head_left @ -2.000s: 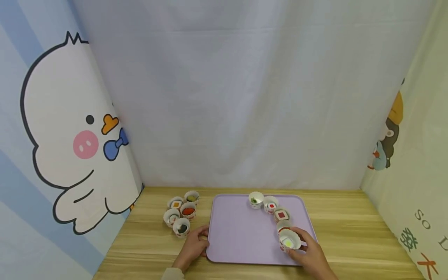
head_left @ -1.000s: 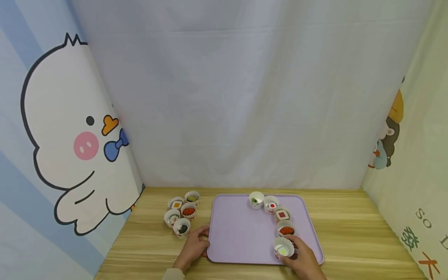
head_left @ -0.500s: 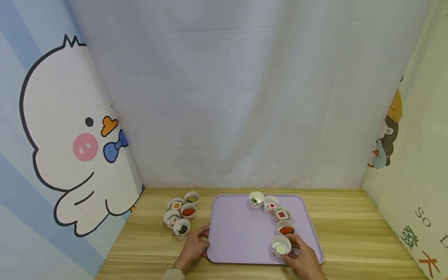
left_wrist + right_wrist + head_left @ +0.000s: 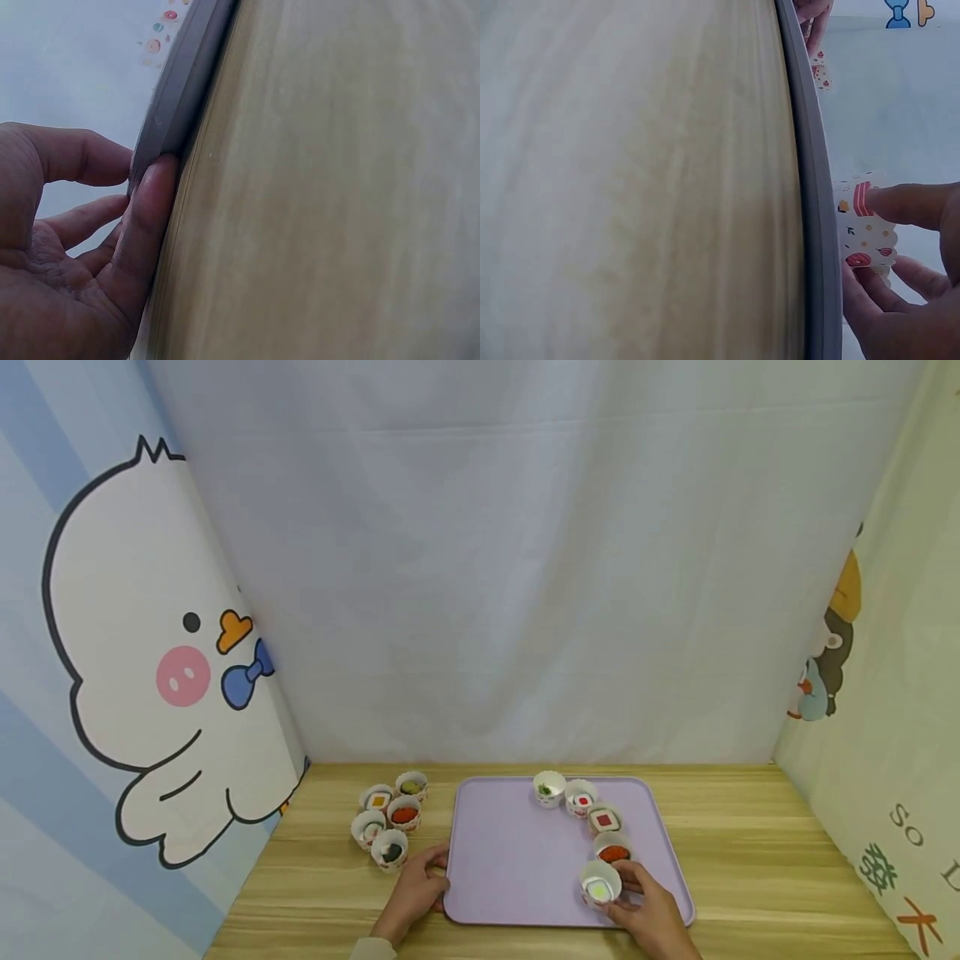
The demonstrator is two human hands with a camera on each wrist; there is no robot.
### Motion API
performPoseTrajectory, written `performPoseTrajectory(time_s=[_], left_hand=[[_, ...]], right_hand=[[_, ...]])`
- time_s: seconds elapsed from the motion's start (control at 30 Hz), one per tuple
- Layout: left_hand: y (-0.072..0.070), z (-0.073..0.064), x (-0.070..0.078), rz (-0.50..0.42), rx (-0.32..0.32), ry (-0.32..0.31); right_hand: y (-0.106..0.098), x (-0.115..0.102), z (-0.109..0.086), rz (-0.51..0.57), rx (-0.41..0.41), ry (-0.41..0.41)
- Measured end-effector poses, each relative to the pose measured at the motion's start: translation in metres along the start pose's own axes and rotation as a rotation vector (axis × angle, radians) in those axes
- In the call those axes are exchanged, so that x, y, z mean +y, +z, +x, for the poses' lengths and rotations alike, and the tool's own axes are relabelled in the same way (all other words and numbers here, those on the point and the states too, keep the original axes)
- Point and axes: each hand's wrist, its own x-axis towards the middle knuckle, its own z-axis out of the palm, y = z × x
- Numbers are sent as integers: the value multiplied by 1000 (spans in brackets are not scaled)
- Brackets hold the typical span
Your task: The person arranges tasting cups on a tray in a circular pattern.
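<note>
My right hand (image 4: pixel 649 913) holds a white paper cupcake cup (image 4: pixel 589 903) between thumb and fingers, near the front right of a lilac tray (image 4: pixel 517 852). Inside that cup lies a white piece with a yellow-green centre. The right wrist view shows the printed side of the cup (image 4: pixel 862 232), close to the tray's rim (image 4: pixel 819 187). Just behind it on the tray stands a cup with red filling (image 4: pixel 613 853). At the tray's left edge, my left hand (image 4: pixel 414 890) pinches the rim (image 4: pixel 176 90) between thumb and fingers.
Farther back on the tray are a cup with a red square (image 4: pixel 604 820), one with a small red centre (image 4: pixel 581 799) and one with green bits (image 4: pixel 550 789). Several filled cups (image 4: pixel 390 848) cluster on the wooden table (image 4: pixel 757 852) left of the tray.
My right hand has moved the cupcake cup left and slightly toward the front of the tray, uncovering the red-filled cup behind. In the last half second it shifts only slightly. My left hand stays put.
</note>
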Motion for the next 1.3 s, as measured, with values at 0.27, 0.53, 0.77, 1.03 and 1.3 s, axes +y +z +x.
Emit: performPoseTrajectory(time_s=[0.27, 0.53, 0.77, 1.03, 1.3], left_hand=[[0, 0, -1, 0, 5, -3], [0, 2, -3, 5, 2, 2], [0, -4, 9, 2, 1, 6], [0, 1, -1, -11, -5, -2], [0, 1, -2, -12, -3, 9]], right_hand=[[-15, -9, -2, -69, -9, -19], [-44, -24, 9, -78, 22, -52], [-71, -26, 22, -134, 35, -88], [-89, -10, 39, -195, -13, -55], [-94, 6, 52, -194, -50, 5]])
